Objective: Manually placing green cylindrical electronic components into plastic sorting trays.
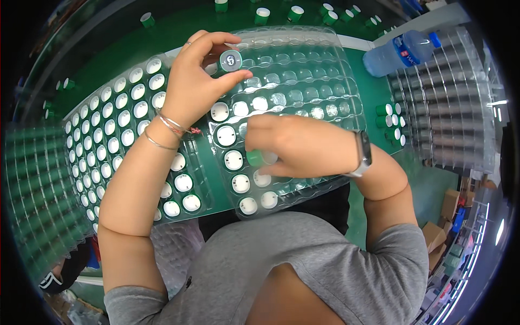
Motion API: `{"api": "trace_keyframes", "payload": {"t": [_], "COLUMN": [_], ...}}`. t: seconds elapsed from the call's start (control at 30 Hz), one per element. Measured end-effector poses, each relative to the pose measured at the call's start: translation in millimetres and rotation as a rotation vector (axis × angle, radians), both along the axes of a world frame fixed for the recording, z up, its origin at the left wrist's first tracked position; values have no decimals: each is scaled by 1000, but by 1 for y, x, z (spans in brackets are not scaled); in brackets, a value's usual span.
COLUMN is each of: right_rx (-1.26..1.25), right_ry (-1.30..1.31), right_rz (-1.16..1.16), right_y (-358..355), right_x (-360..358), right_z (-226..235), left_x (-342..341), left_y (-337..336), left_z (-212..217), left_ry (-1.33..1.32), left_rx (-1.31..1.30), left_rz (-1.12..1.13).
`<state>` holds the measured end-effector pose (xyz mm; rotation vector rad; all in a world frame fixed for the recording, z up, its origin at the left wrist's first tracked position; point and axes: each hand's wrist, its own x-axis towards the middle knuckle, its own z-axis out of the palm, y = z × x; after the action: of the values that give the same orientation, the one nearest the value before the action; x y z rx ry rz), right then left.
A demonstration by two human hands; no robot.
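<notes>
My left hand (197,73) is curved around a small round piece (231,60) with a dark face and a green rim, index finger above it and thumb below. It is over the far left part of a clear plastic blister tray (346,92). Nearer to me, my right hand (287,143), slightly blurred, grips a short green cylinder (254,158) with a whitish end, above the same tray. White-topped cylinders (226,135) fill the tray's left pockets; those further right and far hold none. My right hand hides part of the rows.
Left of my left forearm, another tray holds rows of white-topped cylinders (112,144). Loose green cylinders (262,16) stand along the far side, with a cluster (389,120) at right. A water bottle (401,52) lies at the far right by stacked clear trays (449,103).
</notes>
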<state>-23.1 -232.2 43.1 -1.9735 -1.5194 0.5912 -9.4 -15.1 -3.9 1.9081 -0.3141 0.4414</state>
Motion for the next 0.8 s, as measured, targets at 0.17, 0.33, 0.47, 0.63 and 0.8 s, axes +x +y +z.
{"api": "trace_keyframes", "payload": {"t": [0.17,0.33,0.47,0.63,0.8], "right_rx": [-17,393,477,444,491], "right_ry": [-79,436,781,900,839], "right_rz": [-100,-666,-433,-363,-420], "right_y": [5,5,9,15,25], "right_x": [8,44,55,50,44], "right_z": [3,-5,-21,-33,-37], "left_x": [-2,-8,-10,-17,-19], "left_y": [1,-4,-8,-14,-18], "left_z": [1,4,2,2,1], "left_ry": [-15,-24,-55,-42,-111], "left_rx": [-47,-49,-83,-37,30], "left_rz": [-21,-39,-81,-78,-34]}}
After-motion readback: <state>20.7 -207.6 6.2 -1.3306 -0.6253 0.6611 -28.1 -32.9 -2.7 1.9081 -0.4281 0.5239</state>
